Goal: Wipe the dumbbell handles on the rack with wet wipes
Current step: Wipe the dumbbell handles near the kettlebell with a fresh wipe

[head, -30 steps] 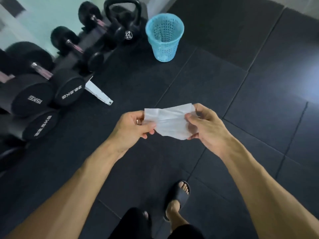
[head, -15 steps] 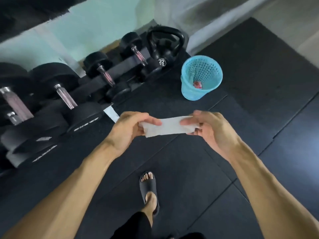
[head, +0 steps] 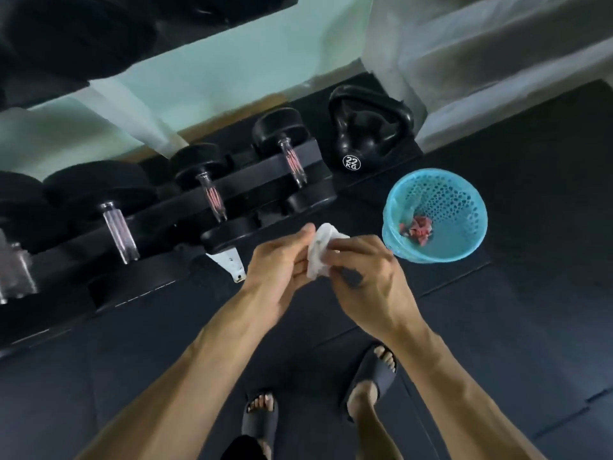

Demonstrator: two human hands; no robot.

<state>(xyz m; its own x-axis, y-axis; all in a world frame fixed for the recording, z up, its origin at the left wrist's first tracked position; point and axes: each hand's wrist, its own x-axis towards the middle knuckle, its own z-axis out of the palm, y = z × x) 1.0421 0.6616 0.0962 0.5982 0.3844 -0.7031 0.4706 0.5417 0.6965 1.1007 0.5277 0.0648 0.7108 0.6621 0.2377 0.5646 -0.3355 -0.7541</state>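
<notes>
- Since the earlier frames the wipe (head: 320, 252), then stretched flat between the hands, has been gathered into a wad, and the hands have closed together in front of the rack (head: 238, 185).
- Left hand (head: 282, 273) has its fingers curled against the wad's left side; right hand (head: 365, 277) pinches it from the right. Both grip the wipe.
- It sits between the palms, above the floor mat (head: 497, 327), just before the rack's right end and left of the blue bin (head: 434, 215).
- Step in hand, as I judge it: readying the wipe; no handle has been touched yet.
- Next move calls for one hand to carry the wad to a handle (head: 212, 200), the nearest being the middle one on the lower rail, wrap around the bar and rub along it.
- A kettlebell (head: 371, 134) stands off the rack's right end.
</notes>
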